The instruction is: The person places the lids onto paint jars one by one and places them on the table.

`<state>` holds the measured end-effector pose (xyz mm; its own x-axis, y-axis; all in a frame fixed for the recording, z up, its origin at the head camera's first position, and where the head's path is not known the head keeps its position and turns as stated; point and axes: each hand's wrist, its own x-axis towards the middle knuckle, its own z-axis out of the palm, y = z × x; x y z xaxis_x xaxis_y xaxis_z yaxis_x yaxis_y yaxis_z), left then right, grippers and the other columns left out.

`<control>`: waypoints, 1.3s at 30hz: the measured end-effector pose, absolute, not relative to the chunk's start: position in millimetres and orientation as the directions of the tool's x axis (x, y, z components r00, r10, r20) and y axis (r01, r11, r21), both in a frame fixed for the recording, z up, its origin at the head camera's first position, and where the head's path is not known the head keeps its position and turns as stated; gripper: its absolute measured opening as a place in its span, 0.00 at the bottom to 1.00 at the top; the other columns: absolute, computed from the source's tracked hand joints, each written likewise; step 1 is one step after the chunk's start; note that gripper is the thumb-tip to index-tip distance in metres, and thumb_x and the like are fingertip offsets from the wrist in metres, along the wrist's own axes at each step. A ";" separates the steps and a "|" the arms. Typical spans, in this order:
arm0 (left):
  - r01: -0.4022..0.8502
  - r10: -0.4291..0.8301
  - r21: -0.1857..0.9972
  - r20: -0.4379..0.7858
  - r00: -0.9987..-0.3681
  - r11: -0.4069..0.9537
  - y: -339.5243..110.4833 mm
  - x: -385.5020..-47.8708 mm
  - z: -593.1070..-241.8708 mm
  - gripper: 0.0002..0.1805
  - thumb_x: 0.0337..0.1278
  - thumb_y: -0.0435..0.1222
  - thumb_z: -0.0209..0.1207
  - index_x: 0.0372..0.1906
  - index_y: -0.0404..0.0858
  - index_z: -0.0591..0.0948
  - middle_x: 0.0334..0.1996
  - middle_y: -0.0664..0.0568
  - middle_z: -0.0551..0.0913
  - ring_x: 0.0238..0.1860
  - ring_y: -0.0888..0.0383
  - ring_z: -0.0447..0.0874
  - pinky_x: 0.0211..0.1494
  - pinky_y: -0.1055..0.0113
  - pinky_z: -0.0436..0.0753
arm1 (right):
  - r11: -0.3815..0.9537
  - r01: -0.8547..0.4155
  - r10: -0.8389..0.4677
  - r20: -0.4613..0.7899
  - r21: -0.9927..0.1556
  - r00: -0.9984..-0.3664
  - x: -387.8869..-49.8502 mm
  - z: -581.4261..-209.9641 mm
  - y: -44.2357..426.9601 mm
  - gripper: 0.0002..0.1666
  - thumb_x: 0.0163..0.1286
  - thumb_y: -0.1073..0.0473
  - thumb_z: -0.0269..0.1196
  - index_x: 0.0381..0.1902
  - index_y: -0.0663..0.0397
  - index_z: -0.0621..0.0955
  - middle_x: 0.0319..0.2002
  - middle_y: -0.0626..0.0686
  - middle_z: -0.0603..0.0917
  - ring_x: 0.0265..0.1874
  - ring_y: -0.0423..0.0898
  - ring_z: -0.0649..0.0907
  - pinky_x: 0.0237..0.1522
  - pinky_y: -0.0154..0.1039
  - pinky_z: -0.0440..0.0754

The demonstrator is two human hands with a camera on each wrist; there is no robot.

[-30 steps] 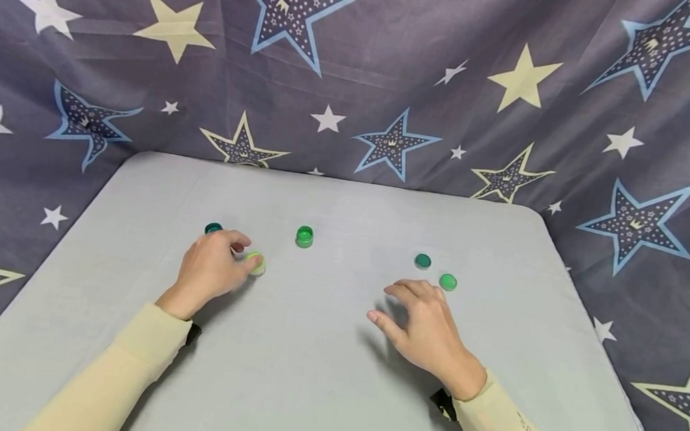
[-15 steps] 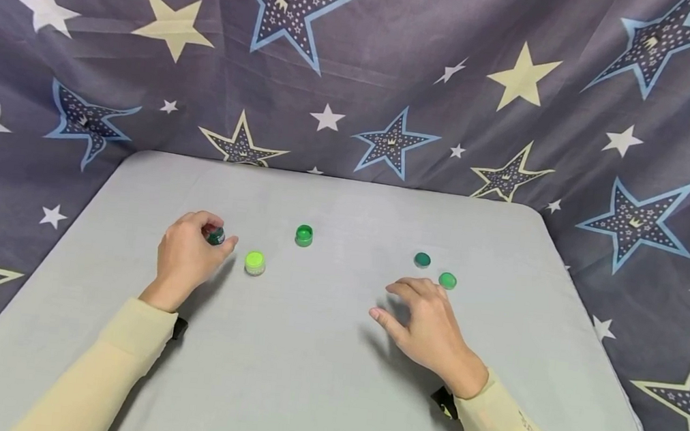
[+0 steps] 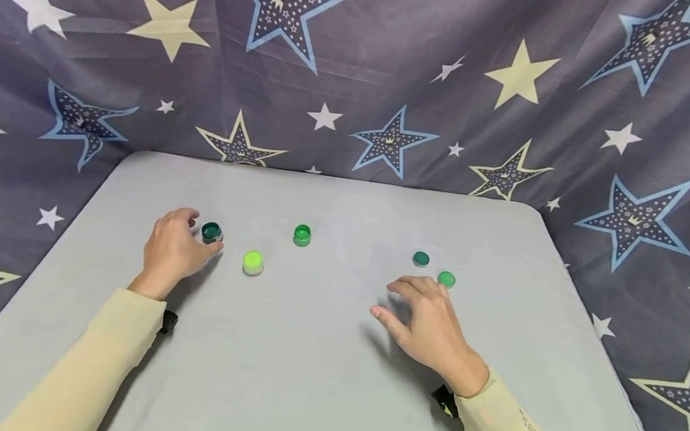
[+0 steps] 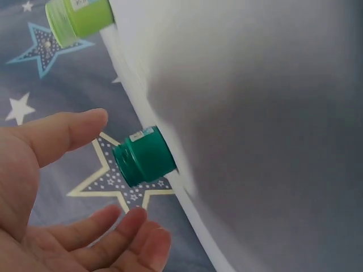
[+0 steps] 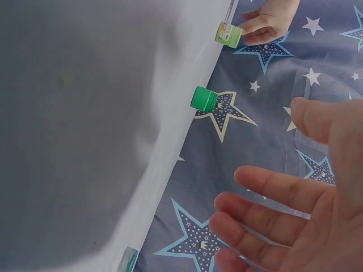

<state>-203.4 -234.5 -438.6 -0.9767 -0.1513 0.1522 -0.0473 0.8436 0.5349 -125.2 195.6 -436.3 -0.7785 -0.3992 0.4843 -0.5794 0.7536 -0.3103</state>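
Note:
My left hand (image 3: 172,248) is beside a dark green, lidless jar (image 3: 211,233), its thumb and fingers spread apart to either side. In the left wrist view a gap shows between the fingers and this jar (image 4: 146,157). A lime green jar (image 3: 252,263) with a lime top stands to the right of that hand. Farther back is a mid-green open jar (image 3: 303,236). My right hand (image 3: 428,325) hovers over the table with relaxed, parted fingers and holds nothing. Just beyond it lie a dark green lid (image 3: 420,259) and a lighter green lid (image 3: 447,279).
All of these stand on a table with a pale grey cover (image 3: 321,350). A purple-grey curtain (image 3: 371,60) printed with stars hangs behind the table's back edge and along its sides.
My left hand has let go of the lime jar and moved left to the dark green jar. It now stands slightly farther left, clear of that jar. My right hand stays put.

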 end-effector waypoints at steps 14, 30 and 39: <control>-0.101 -0.096 0.502 -0.036 -0.995 0.859 -244.8 -218.2 -438.7 0.38 0.55 0.45 0.73 0.62 0.22 0.73 0.51 0.31 0.78 0.52 0.32 0.76 0.50 0.39 0.75 | 0.759 -0.573 -0.394 0.481 -0.310 -0.783 -124.6 -434.9 195.6 0.28 0.63 0.41 0.73 0.46 0.59 0.87 0.46 0.55 0.87 0.48 0.55 0.83 0.52 0.54 0.75; -0.127 -0.103 0.506 -0.074 -0.992 0.853 -246.0 -228.2 -441.8 0.29 0.54 0.43 0.73 0.54 0.28 0.80 0.49 0.31 0.81 0.52 0.32 0.78 0.49 0.42 0.76 | 0.756 -0.574 -0.391 0.485 -0.315 -0.782 -123.9 -435.7 195.3 0.27 0.63 0.41 0.73 0.45 0.59 0.87 0.45 0.54 0.87 0.47 0.54 0.83 0.51 0.54 0.75; -0.135 -0.109 0.500 -0.082 -0.991 0.855 -248.8 -230.1 -441.7 0.26 0.55 0.44 0.73 0.51 0.30 0.82 0.48 0.32 0.82 0.49 0.33 0.78 0.46 0.43 0.76 | 0.750 -0.586 -0.398 0.498 -0.307 -0.770 -124.9 -437.0 195.6 0.27 0.62 0.42 0.74 0.45 0.60 0.87 0.45 0.54 0.87 0.47 0.54 0.84 0.49 0.54 0.76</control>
